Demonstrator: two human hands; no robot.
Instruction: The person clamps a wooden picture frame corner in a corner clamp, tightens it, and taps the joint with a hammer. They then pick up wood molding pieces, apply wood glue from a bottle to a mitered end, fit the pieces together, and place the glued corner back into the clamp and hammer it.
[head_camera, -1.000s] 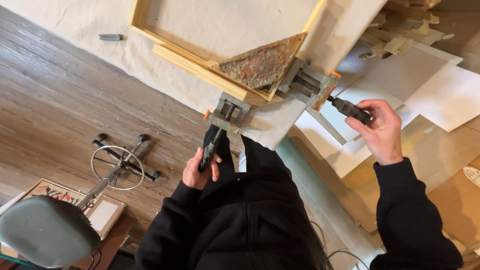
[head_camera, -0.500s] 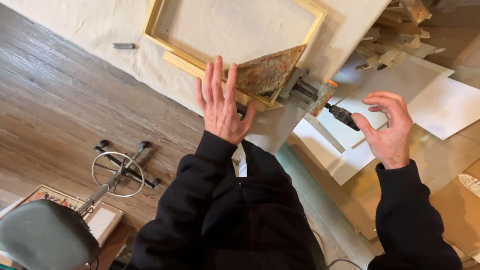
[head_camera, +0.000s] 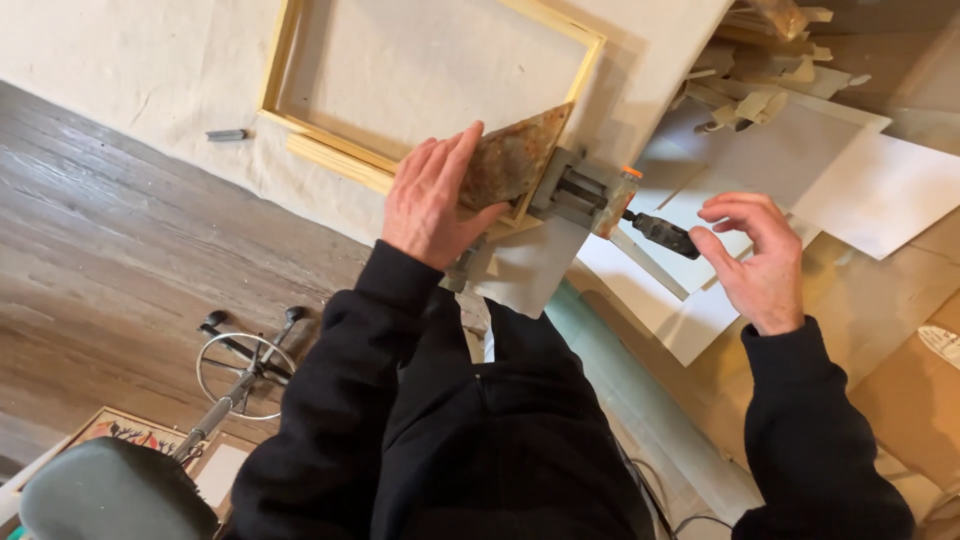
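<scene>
On the far left, a small grey metal piece (head_camera: 226, 134) lies on the cream cloth-covered work surface (head_camera: 120, 70). Below it, on the dark wood-plank floor (head_camera: 100, 260), stands a stool with a grey padded seat (head_camera: 110, 495) and a chrome foot ring (head_camera: 245, 375). At centre, a rectangular pale wooden frame (head_camera: 320, 155) lies flat on the cloth. The left hand (head_camera: 432, 200) rests open, palm down, fingers extended over the frame's near corner and a rusty triangular metal plate (head_camera: 515, 160). A grey metal corner clamp (head_camera: 575, 190) grips that same corner. To the right, its black screw handle (head_camera: 662, 234) projects outward; the right hand (head_camera: 755, 260), fingers loosely curled, touches the handle end with the fingertips. White sheets of board (head_camera: 860, 180) lie beyond.
</scene>
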